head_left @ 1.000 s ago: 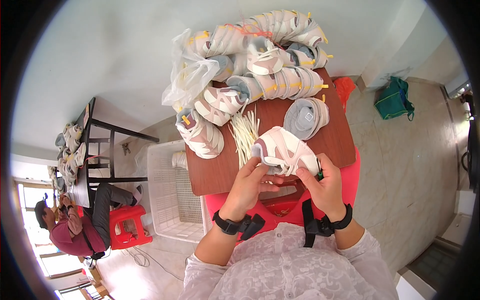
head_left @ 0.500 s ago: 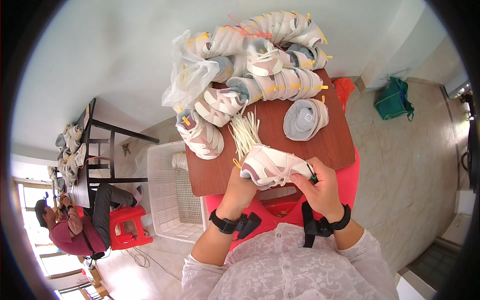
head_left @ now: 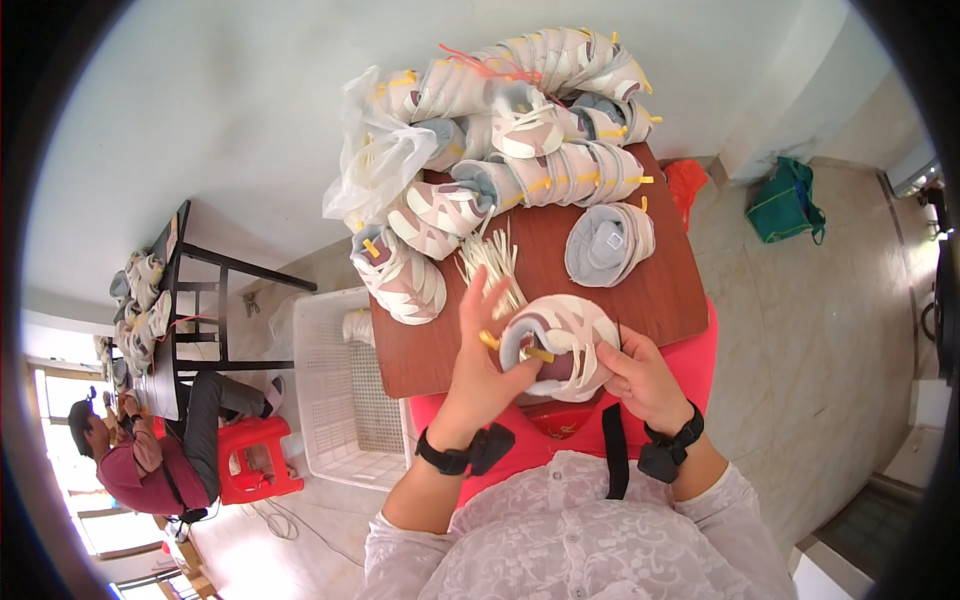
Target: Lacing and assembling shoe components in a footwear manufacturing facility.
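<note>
My spread left hand (head_left: 478, 378) thumbs the collar, my right hand (head_left: 645, 378) pinches the toe end; this sneaker upper (head_left: 573, 325) between seems light, pliable, best held there.

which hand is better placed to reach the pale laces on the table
Probably the left hand: its outstretched fingers appear close to the pale laces, while the right hand grips the shoe upper farther away.

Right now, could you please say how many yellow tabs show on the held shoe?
2: one yellow tab at the left end of the shoe, by the left hand, and another tab at its opening; more may be hidden.
</note>
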{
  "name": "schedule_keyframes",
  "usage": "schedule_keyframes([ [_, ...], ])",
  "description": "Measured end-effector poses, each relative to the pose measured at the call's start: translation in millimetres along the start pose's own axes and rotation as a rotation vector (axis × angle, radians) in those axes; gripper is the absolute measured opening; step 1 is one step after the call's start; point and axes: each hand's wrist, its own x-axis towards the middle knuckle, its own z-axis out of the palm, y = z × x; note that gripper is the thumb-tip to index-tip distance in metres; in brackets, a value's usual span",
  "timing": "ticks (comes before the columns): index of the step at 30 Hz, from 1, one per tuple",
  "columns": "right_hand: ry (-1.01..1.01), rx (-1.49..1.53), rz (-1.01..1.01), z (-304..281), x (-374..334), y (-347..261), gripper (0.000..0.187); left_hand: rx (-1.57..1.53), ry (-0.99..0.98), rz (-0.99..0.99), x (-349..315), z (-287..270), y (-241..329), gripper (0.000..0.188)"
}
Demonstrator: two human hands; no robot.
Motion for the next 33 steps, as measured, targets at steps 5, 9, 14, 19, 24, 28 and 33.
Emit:
schedule_keyframes([
  [5, -0.031, 0.165, 0.171, 4, 2, -6, 0.025, 0.781, -0.087, 0.398, 0, -6, 15, 0.060],
  [9, -0.110, 0.151, 0.201, -4, 8, -3, 0.025, 0.951, -0.165, 0.398, 3, -6, 13, 0.035],
  [14, 0.212, -0.806, -0.366, -4, 21, 0, 0.028, 1.013, -0.187, 0.382, 0, 0, 17, 0.026],
  [19, 0.259, -1.072, -0.768, 18, 14, -19, 0.026, 0.890, -0.164, 0.110, 3, 0, 8, 0.011],
  [24, -0.121, -1.084, -0.708, 28, 8, -34, 0.016, 0.998, -0.115, 0.181, -3, 4, 3, 0.010],
  [28, -0.175, -1.319, -0.672, 25, 12, -37, 0.014, 0.951, -0.208, 0.110, -3, 7, 12, 0.012],
  [33, -0.275, -1.359, -0.720, 30, 7, -35, 0.013, 0.797, -0.255, -0.009, -1, -1, 11, 0.015],
])
